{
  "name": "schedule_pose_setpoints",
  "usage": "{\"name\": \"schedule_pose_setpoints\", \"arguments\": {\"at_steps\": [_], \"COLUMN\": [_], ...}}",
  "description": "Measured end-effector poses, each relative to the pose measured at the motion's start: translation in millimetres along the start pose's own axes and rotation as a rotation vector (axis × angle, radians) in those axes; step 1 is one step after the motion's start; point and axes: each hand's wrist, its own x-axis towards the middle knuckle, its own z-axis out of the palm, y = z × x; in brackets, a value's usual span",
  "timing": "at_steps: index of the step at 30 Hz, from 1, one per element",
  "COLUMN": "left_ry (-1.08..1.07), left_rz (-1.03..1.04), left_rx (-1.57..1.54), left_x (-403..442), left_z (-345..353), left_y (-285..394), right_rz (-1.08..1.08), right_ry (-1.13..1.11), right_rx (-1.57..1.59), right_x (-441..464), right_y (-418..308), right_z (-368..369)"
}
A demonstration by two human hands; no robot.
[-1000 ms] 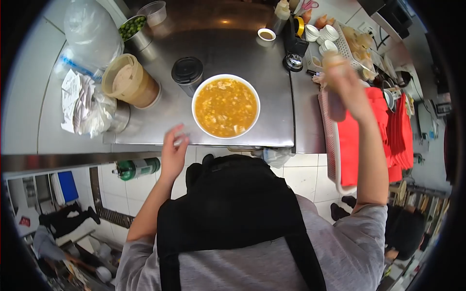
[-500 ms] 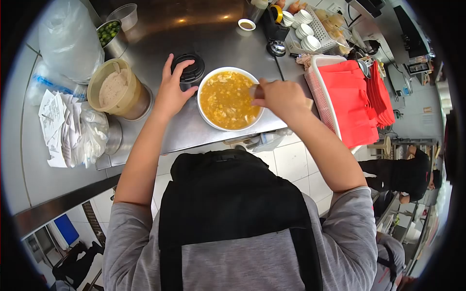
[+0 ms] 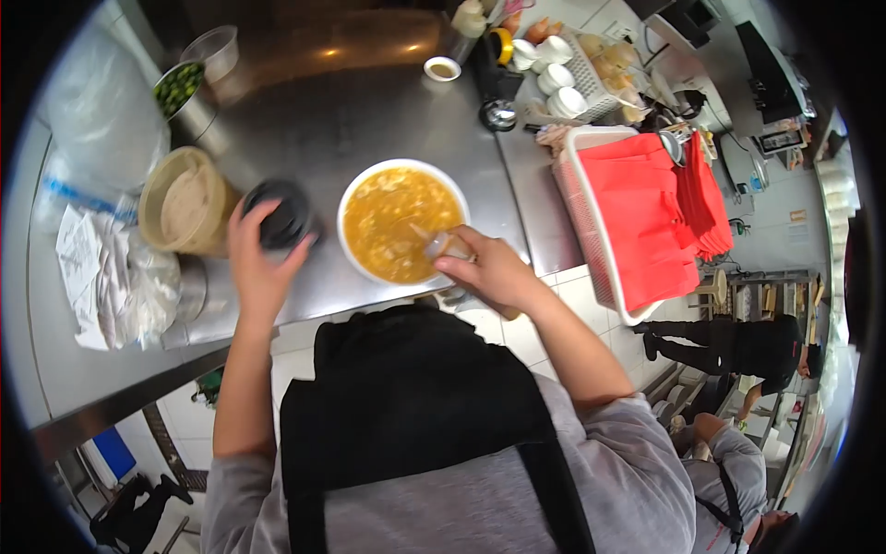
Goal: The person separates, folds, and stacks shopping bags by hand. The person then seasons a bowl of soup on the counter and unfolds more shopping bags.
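Note:
A white bowl of yellow soup (image 3: 392, 217) stands on the steel counter (image 3: 369, 111). My right hand (image 3: 484, 272) is closed around a small bottle (image 3: 448, 246), its pale tip tilted down over the soup at the bowl's lower right. Left of the bowl, my left hand (image 3: 263, 254) has its thumb and fingers around the rim of a black-lidded container (image 3: 277, 214), which is blurred. Beside that hand, on its left, stands a tub of pale powder (image 3: 189, 203).
A white basket with red cloth-like pieces (image 3: 637, 217) is at the right. Beyond it are stacked white cups (image 3: 558, 88) and a small sauce dish (image 3: 442, 69). Papers (image 3: 83, 268) and a can of green pieces (image 3: 180, 92) are at the left. Other people (image 3: 757, 351) stand at the right.
My right hand came from above the basket to the bowl with the bottle. My left hand rose from the counter edge to the black-lidded container, which has shifted away from the bowl.

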Motion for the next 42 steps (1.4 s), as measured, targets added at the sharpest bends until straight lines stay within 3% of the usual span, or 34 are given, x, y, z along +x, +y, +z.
{"name": "schedule_pose_setpoints", "arguments": {"at_steps": [2,4,6,7,9,12,16,18,22,24,26,27,28,29,30,32,34,35,36,38,42], "left_ry": [-0.016,0.026,0.099,0.138,0.26,0.363,0.46,0.508,0.522,0.623,0.722,0.808,0.809,0.794,0.762,0.421,0.089,0.038,-0.001,-0.124,-0.313], "left_rz": [-0.099,-0.195,-0.228,-0.308,-0.258,-0.314,-0.355,-0.296,-0.324,-0.32,-0.336,-0.359,-0.366,-0.219,-0.08,-0.071,-0.585,-0.842,-1.083,-1.358,-1.257], "left_rx": [0.034,0.075,0.222,0.179,0.289,0.335,0.352,0.428,0.454,0.28,0.307,0.329,0.34,0.443,0.545,0.574,-0.071,-0.362,-0.659,-1.039,-0.951], "left_x": [-27,-51,-72,-78,-85,-83,-74,-75,-79,-74,-72,-75,-78,-84,-96,-112,-114,-109,-103,-95,-91], "left_z": [-18,-35,-47,-52,-54,-48,-41,-39,-35,-27,-17,-12,-7,-1,6,24,54,62,68,75,87], "left_y": [-2,2,2,-2,-13,-24,-27,-31,-45,-34,-17,-9,-3,3,11,31,44,47,47,45,42], "right_rz": [-0.162,-0.193,-0.282,-0.284,-0.289,-0.365,-0.255,-0.033,-0.001,0.045,0.033,0.028,-0.107,-0.244,-0.273,-0.253,-0.118,-0.058,-0.011,0.242,0.407], "right_ry": [0.113,0.085,0.292,0.409,0.907,1.116,1.181,1.097,1.012,0.956,1.15,1.14,1.25,1.351,1.053,0.301,-0.191,-0.372,-0.414,-0.433,-0.439], "right_rx": [0.439,0.577,0.872,0.834,0.619,0.404,0.101,-0.266,-0.179,-0.151,-0.336,-0.331,-0.401,-0.471,-0.022,0.693,0.561,0.517,0.429,0.489,0.864], "right_x": [13,14,18,9,23,51,113,135,176,177,174,162,149,134,127,86,50,39,34,30,29], "right_y": [26,38,63,61,98,146,234,249,316,314,309,280,251,214,194,126,81,72,73,77,72], "right_z": [4,-28,-74,-111,-168,-240,-280,-285,-284,-282,-277,-273,-269,-261,-246,-201,-144,-115,-81,-26,21]}}
